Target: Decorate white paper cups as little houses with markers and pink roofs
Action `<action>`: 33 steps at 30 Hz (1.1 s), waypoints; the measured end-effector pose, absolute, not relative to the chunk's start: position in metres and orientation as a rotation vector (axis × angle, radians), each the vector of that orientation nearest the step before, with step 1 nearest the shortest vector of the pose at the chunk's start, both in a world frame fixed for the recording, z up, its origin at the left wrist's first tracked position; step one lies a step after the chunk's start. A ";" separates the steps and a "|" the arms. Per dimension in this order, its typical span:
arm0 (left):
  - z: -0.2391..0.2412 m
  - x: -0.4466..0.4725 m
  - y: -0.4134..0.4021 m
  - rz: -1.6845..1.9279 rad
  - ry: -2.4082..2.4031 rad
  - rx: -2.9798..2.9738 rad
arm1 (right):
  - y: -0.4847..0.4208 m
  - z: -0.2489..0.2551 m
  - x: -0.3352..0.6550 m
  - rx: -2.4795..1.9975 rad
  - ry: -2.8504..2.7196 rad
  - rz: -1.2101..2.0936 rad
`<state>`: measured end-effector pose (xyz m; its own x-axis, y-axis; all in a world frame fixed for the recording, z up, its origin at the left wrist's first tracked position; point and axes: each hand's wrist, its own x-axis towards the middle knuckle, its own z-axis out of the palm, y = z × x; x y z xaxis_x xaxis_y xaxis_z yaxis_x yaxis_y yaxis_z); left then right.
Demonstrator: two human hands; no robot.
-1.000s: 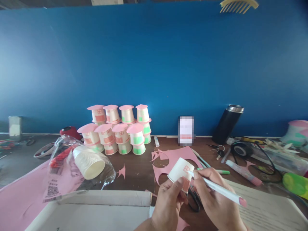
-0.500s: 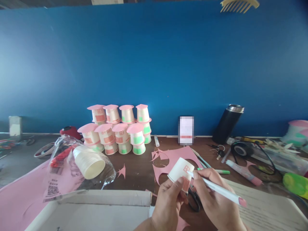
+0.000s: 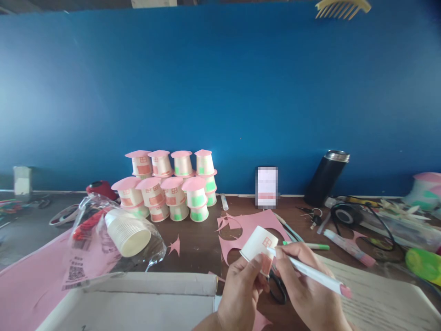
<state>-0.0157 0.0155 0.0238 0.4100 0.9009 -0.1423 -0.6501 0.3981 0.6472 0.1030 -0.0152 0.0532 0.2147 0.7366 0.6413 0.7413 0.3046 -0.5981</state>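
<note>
My left hand (image 3: pixel 239 289) grips a small white paper cup (image 3: pixel 257 242) tilted on its side, with a pink window and a pink door drawn on it. My right hand (image 3: pixel 306 285) pinches a white marker with a pink end cap (image 3: pixel 317 274); its tip rests on the cup just beside the door. Both hands hover above the brown table (image 3: pixel 196 243), over a sheet of pink paper with round holes cut out (image 3: pixel 246 225) and a pair of black scissors (image 3: pixel 278 287).
Several finished cup houses with pink roofs (image 3: pixel 168 184) are stacked at the back. A bag of plain cups (image 3: pixel 120 232) lies to the left, a white cardboard box (image 3: pixel 138 299) in front. A black flask (image 3: pixel 325 177), tape (image 3: pixel 344 214), green marker (image 3: pixel 310 246) and pink marker (image 3: pixel 347 247) lie to the right.
The marker tip has shifted very slightly lower along the cup's side; otherwise hands and cup stay in place.
</note>
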 end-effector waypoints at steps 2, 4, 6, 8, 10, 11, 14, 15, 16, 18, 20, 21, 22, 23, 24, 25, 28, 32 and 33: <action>0.023 -0.016 0.015 1.041 0.518 0.539 | -0.016 0.052 0.103 -1.417 -1.513 0.010; 0.023 -0.016 0.015 1.037 0.511 0.516 | -0.017 0.051 0.104 -1.393 -1.518 0.032; 0.024 -0.016 0.016 1.032 0.520 0.445 | -0.019 0.051 0.105 -1.361 -1.514 0.056; 0.026 -0.016 0.017 1.037 0.563 0.322 | -0.020 0.050 0.107 -1.338 -1.465 0.063; 0.028 -0.017 0.018 1.044 0.614 0.201 | -0.020 0.048 0.108 -1.345 -1.386 0.040; 0.030 -0.017 0.019 1.037 0.631 0.160 | -0.019 0.047 0.109 -1.357 -1.354 0.025; 0.032 -0.018 0.020 1.000 0.615 0.121 | -0.013 0.044 0.111 -1.388 -1.335 0.024; 0.033 -0.019 0.021 0.991 0.599 0.121 | -0.011 0.044 0.111 -1.401 -1.332 0.034; 0.032 -0.019 0.021 0.983 0.584 0.123 | -0.008 0.044 0.112 -1.420 -1.325 0.042; 0.030 -0.020 0.021 0.972 0.564 0.127 | -0.003 0.044 0.112 -1.474 -1.291 0.034; 0.028 -0.020 0.021 0.967 0.557 0.127 | -0.001 0.046 0.113 -1.515 -1.263 0.024; 0.028 -0.020 0.020 0.969 0.551 0.128 | 0.000 0.047 0.112 -1.522 -1.258 0.037; 0.027 -0.020 0.020 0.971 0.542 0.133 | 0.001 0.048 0.112 -1.522 -1.252 0.067; 0.027 -0.020 0.020 0.972 0.530 0.140 | 0.001 0.049 0.112 -1.518 -1.248 0.113; 0.027 -0.020 0.020 0.973 0.519 0.148 | 0.001 0.049 0.112 -1.514 -1.245 0.167; 0.027 -0.020 0.020 0.972 0.512 0.153 | 0.001 0.049 0.112 -1.507 -1.240 0.223; 0.027 -0.020 0.021 0.962 0.506 0.146 | 0.000 0.046 0.112 -1.464 -1.230 0.359; 0.029 -0.021 0.021 0.933 0.505 0.129 | -0.001 0.046 0.109 -1.449 -1.195 0.481; 0.029 -0.021 0.021 0.925 0.503 0.123 | -0.002 0.047 0.108 -1.440 -1.193 0.517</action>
